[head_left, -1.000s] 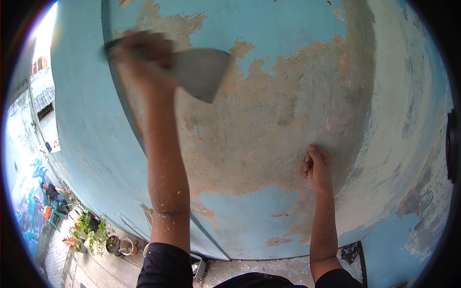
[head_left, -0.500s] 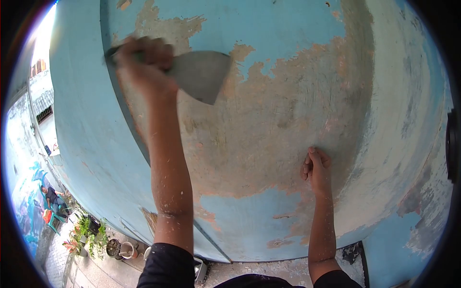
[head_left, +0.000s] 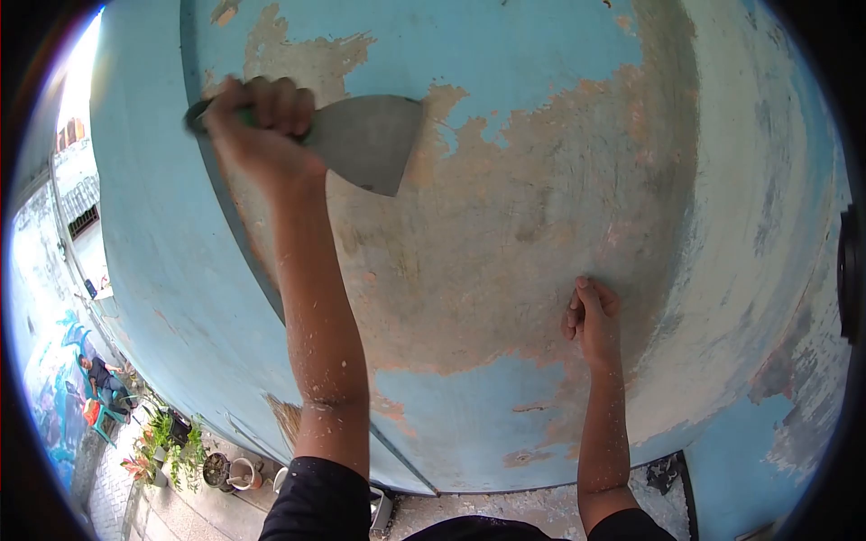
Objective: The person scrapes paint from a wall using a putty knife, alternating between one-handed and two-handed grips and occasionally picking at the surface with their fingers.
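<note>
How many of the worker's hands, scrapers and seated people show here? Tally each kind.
Worker's hands: 2 (left hand, right hand)
Scrapers: 1 (scraper, in the left hand)
Seated people: 1 (seated person, in the background)
Total: 4

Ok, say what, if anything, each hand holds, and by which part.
The left hand holds a scraper by its handle; nothing shows in the right hand.

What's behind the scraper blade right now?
Around the scraper blade, the wall shows blue paint above and bare grey-brown surface below. The patch directly behind is covered, so I can't tell whether paint remains there.
</note>
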Demonstrator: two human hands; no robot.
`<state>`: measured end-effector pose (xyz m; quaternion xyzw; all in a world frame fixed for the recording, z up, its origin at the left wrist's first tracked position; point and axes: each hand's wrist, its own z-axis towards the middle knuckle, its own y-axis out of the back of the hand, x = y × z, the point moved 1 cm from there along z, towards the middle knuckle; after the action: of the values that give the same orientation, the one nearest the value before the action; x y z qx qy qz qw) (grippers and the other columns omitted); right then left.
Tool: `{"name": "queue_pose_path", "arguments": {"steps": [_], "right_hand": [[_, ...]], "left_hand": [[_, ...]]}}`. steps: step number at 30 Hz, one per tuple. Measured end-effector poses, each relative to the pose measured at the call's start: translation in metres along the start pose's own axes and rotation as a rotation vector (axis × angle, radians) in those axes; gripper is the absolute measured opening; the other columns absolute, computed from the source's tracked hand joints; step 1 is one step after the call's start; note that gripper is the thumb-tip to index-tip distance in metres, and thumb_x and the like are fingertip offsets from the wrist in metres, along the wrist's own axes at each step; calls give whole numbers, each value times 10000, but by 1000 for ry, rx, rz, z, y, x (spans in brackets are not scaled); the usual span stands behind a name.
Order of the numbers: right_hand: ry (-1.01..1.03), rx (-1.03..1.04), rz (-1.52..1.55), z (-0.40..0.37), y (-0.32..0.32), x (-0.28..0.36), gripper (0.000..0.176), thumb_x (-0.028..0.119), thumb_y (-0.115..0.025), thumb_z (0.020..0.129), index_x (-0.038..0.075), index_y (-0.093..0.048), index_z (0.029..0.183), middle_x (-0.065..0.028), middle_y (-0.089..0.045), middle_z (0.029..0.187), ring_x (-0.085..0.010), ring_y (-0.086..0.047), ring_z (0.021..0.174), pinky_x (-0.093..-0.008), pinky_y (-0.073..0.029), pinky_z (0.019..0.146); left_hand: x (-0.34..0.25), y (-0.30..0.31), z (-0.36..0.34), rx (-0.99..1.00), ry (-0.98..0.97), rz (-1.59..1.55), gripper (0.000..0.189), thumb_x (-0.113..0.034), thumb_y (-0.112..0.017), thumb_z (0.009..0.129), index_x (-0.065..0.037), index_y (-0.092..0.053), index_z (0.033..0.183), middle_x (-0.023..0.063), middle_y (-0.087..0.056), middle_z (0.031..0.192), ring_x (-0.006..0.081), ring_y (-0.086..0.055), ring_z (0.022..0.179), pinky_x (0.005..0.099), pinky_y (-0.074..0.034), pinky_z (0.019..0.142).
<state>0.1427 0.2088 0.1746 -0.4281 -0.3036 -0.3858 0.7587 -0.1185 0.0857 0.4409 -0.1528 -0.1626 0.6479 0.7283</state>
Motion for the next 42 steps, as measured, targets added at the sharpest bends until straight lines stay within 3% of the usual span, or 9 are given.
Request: {"name": "queue_pose_path", "arguments": {"steps": [4, 7, 19, 23, 26, 30, 37, 40, 42], "right_hand": [[0, 12, 4, 3, 2, 0, 401, 318, -625, 956, 73, -515, 658, -15, -469, 497, -108, -449, 397, -270, -352, 394], [-8, 10, -25, 2, 2, -3, 399, 314, -621, 959, 73, -516, 659, -14, -470, 500, -107, -451, 399, -270, -352, 394], [28, 19, -49, 3, 2, -2, 418, 340, -603, 965, 92, -480, 652, -13, -445, 486, -115, -420, 373, -279, -331, 377], [38, -3, -65, 0, -4, -3, 422, 343, -600, 965, 90, -486, 648, -13, -448, 485, -111, -420, 373, -276, -334, 380], [48, -6, -83, -1, -1, -1, 423, 344, -601, 964, 89, -488, 645, -13, -449, 482, -109, -420, 373, -274, -334, 381], [30, -3, -69, 1, -1, -2, 412, 323, -599, 962, 92, -486, 640, -12, -448, 475, -109, -423, 373, -272, -333, 381], [-6, 21, -71, 2, -2, 2, 403, 299, -600, 969, 74, -514, 646, -2, -467, 496, -87, -427, 394, -266, -331, 386], [41, -29, -93, -1, -4, -2, 411, 312, -585, 966, 90, -480, 637, -13, -449, 478, -107, -421, 374, -272, -330, 376], [17, -17, -92, 1, -3, 0, 409, 316, -587, 966, 90, -481, 643, -13, -446, 481, -109, -423, 377, -275, -335, 378]], "left_hand": [[13, -1, -8, 265, 132, 45, 277, -251, -495, 898, -167, -319, 702, -49, -240, 576, 85, -221, 490, 263, -205, 456], [-8, 1, 8, 21, 14, 32, 257, -238, -489, 901, -166, -330, 713, -47, -233, 569, 81, -235, 490, 267, -213, 455], [-5, -26, -14, 279, 103, 187, 247, -203, -457, 913, -151, -322, 713, -33, -233, 574, 95, -231, 503, 270, -207, 473], [-13, -13, 9, 39, 31, 0, 229, -212, -453, 919, -151, -346, 726, -42, -240, 574, 90, -219, 501, 268, -208, 476], [24, -27, -29, 240, 329, 105, 244, -223, -472, 920, -164, -341, 723, -48, -242, 578, 94, -214, 503, 264, -201, 472], [-1, -27, 2, 9, 27, 35, 279, -205, -502, 912, -161, -323, 703, -45, -230, 581, 97, -212, 509, 279, -205, 474], [-22, -19, 26, 91, -12, 15, 239, -243, -486, 930, -145, -377, 741, -37, -273, 575, 95, -222, 499, 280, -235, 468], [5, -7, 10, 129, 42, 28, 253, -255, -460, 937, -142, -380, 726, -40, -275, 567, 94, -226, 488, 274, -238, 467], [32, -25, -28, 157, 396, 81, 285, -261, -444, 938, -154, -357, 689, -46, -267, 559, 89, -230, 483, 272, -228, 459]]}}
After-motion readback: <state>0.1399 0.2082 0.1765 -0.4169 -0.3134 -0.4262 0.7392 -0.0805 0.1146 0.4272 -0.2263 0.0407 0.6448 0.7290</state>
